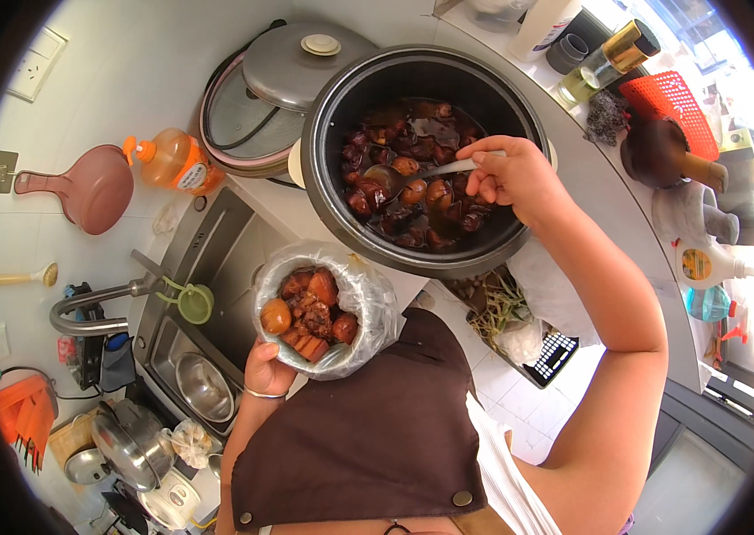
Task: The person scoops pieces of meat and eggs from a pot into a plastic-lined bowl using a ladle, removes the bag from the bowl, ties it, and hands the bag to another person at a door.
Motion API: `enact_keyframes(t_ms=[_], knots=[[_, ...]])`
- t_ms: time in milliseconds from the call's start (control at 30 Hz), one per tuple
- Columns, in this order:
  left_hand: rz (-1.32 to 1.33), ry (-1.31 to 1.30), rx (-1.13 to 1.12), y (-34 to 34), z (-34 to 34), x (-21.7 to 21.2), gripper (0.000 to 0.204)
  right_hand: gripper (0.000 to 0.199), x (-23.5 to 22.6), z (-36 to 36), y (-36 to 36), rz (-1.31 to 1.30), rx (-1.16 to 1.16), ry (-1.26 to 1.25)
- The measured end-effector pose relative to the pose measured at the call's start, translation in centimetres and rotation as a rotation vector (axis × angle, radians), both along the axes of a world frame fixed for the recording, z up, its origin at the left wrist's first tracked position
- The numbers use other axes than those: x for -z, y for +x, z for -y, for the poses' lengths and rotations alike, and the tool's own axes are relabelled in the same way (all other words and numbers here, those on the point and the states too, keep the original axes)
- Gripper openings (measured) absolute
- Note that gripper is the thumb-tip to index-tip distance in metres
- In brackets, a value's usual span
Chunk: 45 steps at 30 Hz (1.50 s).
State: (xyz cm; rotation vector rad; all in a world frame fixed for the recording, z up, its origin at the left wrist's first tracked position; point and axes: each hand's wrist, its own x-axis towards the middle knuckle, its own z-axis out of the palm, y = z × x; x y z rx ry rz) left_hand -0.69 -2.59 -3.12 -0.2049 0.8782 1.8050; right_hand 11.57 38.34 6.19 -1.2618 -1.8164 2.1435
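My right hand (515,183) is closed round the pale handle of a ladle (461,167). The ladle's head dips into dark braised meat and eggs (417,218) in brown sauce, inside a large black pot (328,203). My left hand (270,367) grips a bowl lined with a clear plastic bag (375,308) from its lower left side, in front of my apron. Chunks of braised meat (314,314) and a few brown eggs (276,316) lie in that bowl. Its own wall is mostly covered by the bag, and my left fingers are partly hidden beneath it.
A grey lid (292,67) leans behind the pot. Left of the bowl is a steel sink (238,245) with a faucet (91,325) and a green strainer (194,303). An orange soap bottle (179,162) stands beyond. Bottles and a red basket (671,107) line the right ledge.
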Motion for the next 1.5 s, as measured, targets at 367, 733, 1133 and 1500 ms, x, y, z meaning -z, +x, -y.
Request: enact_keyframes(t_ms=[367, 733, 1133, 1500], knots=[[0.026, 0.012, 0.001, -0.1, 0.2, -0.1, 0.080, 0.021, -1.0, -1.5, 2.0, -0.050, 0.083, -0.150], [0.000, 0.045, -0.014, -0.1, -0.1, -0.1, 0.079, 0.025, -2.9, 0.6, 3.1, -0.085, 0.115, -0.130], [-0.001, 0.053, -0.006, -0.1, 0.2, 0.3, 0.080, 0.024, -4.4, 4.6, 6.8, -0.075, 0.142, -0.134], [-0.019, 0.079, -0.015, -0.5, -0.7, -0.7, 0.078, 0.025, -5.1, 5.0, 7.3, -0.205, 0.157, 0.040]])
